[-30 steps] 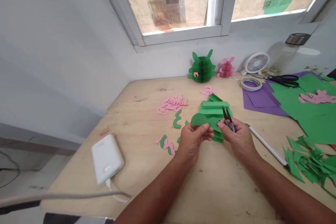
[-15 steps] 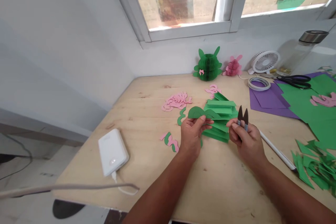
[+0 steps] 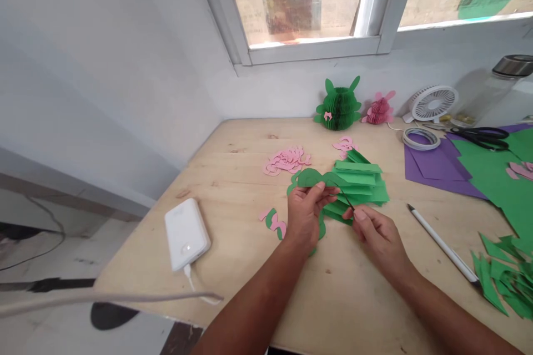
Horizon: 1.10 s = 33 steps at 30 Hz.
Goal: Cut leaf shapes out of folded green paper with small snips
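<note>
My left hand (image 3: 307, 208) pinches a green paper cutout (image 3: 310, 177) with a wavy, two-humped top edge and faint drawn lines. In my right hand (image 3: 372, 227) are small thread snips (image 3: 348, 201), seen edge-on, with their dark blades reaching the cutout's right end. Whether the blades have paper between them I cannot tell. Behind both hands lies a stack of folded green paper strips (image 3: 360, 177). Close to my left hand are a small pink-and-green wavy cutout (image 3: 273, 223) and a pile of pink cutouts (image 3: 287, 160).
A white power bank (image 3: 187, 234) with a cable lies at left. On the right are a white pen (image 3: 443, 244), green scraps (image 3: 508, 283), purple paper (image 3: 441, 163), a tape roll (image 3: 421, 138) and black scissors (image 3: 481, 136). Paper figures (image 3: 338, 108) and a fan (image 3: 433, 104) stand along the wall.
My right hand has moved left and turned the snips, bringing their blades to the green cutout's right end. My left hand keeps its hold. The view has shifted slightly left.
</note>
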{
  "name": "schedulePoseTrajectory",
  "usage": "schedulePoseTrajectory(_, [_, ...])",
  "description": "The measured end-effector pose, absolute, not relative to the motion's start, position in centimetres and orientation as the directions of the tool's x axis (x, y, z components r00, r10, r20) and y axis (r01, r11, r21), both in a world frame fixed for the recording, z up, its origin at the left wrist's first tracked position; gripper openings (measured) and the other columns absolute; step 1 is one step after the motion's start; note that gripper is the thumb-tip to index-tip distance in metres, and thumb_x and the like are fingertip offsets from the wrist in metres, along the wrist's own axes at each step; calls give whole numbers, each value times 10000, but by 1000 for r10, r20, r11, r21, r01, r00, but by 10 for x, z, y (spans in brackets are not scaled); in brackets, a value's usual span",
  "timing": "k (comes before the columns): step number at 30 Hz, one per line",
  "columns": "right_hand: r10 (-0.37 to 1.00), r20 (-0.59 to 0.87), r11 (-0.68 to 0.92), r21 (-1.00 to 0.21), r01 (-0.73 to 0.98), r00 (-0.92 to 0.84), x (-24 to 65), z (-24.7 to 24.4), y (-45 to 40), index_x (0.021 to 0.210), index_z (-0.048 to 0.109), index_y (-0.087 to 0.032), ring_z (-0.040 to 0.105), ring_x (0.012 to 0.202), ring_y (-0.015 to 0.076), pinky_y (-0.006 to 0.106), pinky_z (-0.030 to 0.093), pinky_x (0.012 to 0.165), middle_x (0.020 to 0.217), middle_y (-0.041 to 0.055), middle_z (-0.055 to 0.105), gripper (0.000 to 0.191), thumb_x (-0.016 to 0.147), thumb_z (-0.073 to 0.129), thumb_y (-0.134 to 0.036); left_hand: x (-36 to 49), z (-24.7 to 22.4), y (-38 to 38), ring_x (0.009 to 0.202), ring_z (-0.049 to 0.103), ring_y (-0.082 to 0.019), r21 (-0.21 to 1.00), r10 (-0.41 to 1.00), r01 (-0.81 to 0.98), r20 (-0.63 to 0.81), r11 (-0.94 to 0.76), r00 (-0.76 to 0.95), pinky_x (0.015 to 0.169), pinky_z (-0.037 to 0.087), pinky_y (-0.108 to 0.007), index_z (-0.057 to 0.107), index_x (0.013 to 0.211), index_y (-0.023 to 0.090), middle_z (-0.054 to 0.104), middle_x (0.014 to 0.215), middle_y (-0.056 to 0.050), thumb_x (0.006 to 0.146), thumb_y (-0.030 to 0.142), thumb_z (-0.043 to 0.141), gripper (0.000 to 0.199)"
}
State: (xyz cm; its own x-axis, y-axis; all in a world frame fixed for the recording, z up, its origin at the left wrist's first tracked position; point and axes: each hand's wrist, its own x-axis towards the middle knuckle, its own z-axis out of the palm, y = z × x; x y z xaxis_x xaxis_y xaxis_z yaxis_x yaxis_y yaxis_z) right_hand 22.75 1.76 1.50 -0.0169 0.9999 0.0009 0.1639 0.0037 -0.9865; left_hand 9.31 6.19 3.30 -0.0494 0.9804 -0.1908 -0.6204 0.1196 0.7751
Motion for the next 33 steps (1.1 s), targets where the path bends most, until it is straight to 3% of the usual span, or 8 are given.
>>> schedulePoseTrajectory(11, [998,26,14,-979,201,57,227,15,16,717,615,-189,355,514,143,258,265,455,541,-25,377,405,862,499,-549,92,34,64,622,682,-169,735,967,-658,-251,161,-43,636,535,-268,598,621,130,698,654,-63,580,253,791,233])
schedulePoseTrajectory(18, [997,59,49,-977,210,42,227,17,15,710,606,-183,358,515,140,266,289,481,538,-29,381,403,856,508,-546,93,30,63,596,656,-140,720,968,-670,-252,178,-13,630,526,-261,651,649,104,703,674,-67,609,247,771,191])
schedulePoseTrajectory(26, [961,91,68,-993,94,261,239,18,22,923,642,-188,310,487,118,256,246,456,552,-55,371,313,791,625,-471,95,35,57,585,648,-160,778,971,-588,-229,222,63,619,524,-285,659,660,117,698,657,-76,586,270,779,208])
schedulePoseTrajectory(29, [958,40,11,-995,102,285,240,25,26,889,654,-179,273,460,100,250,196,429,537,-61,358,302,745,671,-444,98,34,54,592,648,-169,812,975,-540,-197,223,105,610,524,-291,666,647,127,696,643,-73,589,271,778,191])
schedulePoseTrajectory(33, [957,17,-15,-994,109,291,238,28,27,742,636,-174,296,462,87,242,218,430,536,-52,400,247,709,702,-409,101,29,52,603,646,-168,844,973,-487,-160,223,168,625,531,-296,689,653,140,702,646,-68,623,270,761,152])
